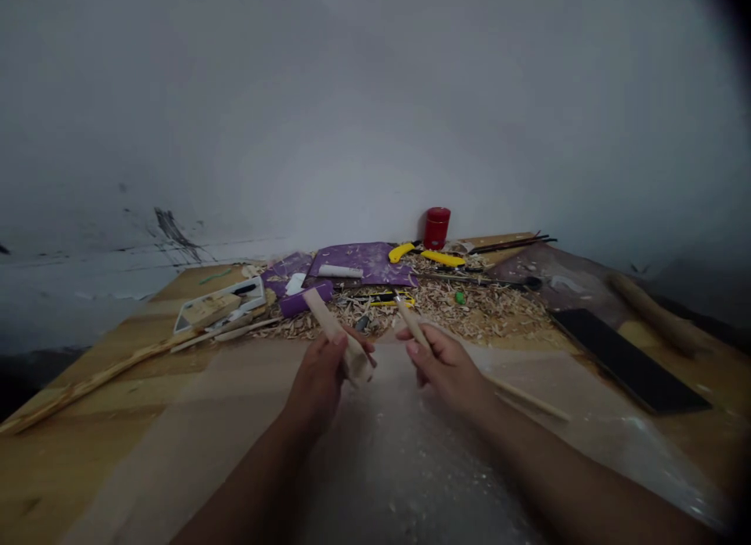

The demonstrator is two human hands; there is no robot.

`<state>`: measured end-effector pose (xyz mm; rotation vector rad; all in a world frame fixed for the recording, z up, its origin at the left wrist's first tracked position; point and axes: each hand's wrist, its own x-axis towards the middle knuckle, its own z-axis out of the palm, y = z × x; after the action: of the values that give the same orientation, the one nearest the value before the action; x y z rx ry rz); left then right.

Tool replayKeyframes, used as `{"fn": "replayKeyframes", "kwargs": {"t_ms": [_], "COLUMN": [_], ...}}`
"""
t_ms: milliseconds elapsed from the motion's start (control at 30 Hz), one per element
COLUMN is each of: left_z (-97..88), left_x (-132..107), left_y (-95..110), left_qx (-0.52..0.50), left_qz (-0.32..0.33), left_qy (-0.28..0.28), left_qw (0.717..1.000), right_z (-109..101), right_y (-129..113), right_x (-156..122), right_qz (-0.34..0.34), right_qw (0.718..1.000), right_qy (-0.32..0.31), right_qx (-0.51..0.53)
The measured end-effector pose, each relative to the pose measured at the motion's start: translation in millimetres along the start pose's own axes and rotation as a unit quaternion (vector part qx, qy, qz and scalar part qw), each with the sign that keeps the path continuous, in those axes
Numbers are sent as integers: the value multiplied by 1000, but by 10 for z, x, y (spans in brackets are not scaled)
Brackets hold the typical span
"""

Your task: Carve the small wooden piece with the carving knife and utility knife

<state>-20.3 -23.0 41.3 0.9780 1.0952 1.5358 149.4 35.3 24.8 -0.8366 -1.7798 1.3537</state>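
- Wood blank point(328, 318), a pale squared stick, is held above the bench point(59, 467) on the near side of the shavings heap point(481, 306), with its far end tilted toward the heap.
- Left hand point(320, 377): grip clenched around the blank's near end.
- Right hand point(446, 365), also nearer than the heap: grip closed on a carving knife point(411, 322), whose blade is clear of the blank.
- By the look of it, the whittling is paused between strokes. A fresh cut calls for setting the edge on the blank, away from the left fingers.
- Red cup point(436, 227) stands beyond the heap.
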Motion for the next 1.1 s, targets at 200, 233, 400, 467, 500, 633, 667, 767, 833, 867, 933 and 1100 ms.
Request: {"fn": "replayKeyframes", "kwargs": {"t_ms": [200, 233, 400, 467, 500, 633, 667, 767, 833, 867, 933, 1100], "left_z": [-149, -163, -208, -227, -235, -252, -251, -243, -234, -229, -219, -202], "left_x": [47, 49, 34, 17, 9, 1, 4, 10, 2, -6, -23, -61], "left_y": [115, 114, 72, 67, 70, 94, 101, 121, 130, 132, 126, 81], "left_qx": [-63, -63, 8, 56, 77, 111, 119, 153, 181, 193, 210, 160], "left_qz": [-1, -3, 10, 19, 20, 3, 0, 3, 21, 34, 57, 57], "left_qy": [-24, -18, -26, -50, -67, -128, -137, -152, -150, -147, -143, -132], "left_qw": [998, 998, 1000, 997, 995, 986, 983, 976, 972, 969, 966, 977], "right_z": [-203, -199, -111, -86, -81, -87, -91, -91, -79, -71, -53, 4], "right_y": [-235, -265, -303, -300, -301, -328, -336, -356, -362, -363, -362, -351], "right_x": [-145, -172, -244, -251, -254, -270, -275, -295, -310, -318, -337, -388], "right_qz": [-194, -218, -260, -255, -255, -267, -266, -254, -241, -234, -227, -240], "right_qw": [956, 945, 904, 902, 902, 895, 894, 894, 897, 899, 899, 887], "right_qy": [-59, -80, -114, -118, -120, -123, -123, -132, -140, -142, -140, -110], "right_qx": [-211, -231, -320, -328, -327, -335, -339, -344, -342, -342, -348, -380]}}
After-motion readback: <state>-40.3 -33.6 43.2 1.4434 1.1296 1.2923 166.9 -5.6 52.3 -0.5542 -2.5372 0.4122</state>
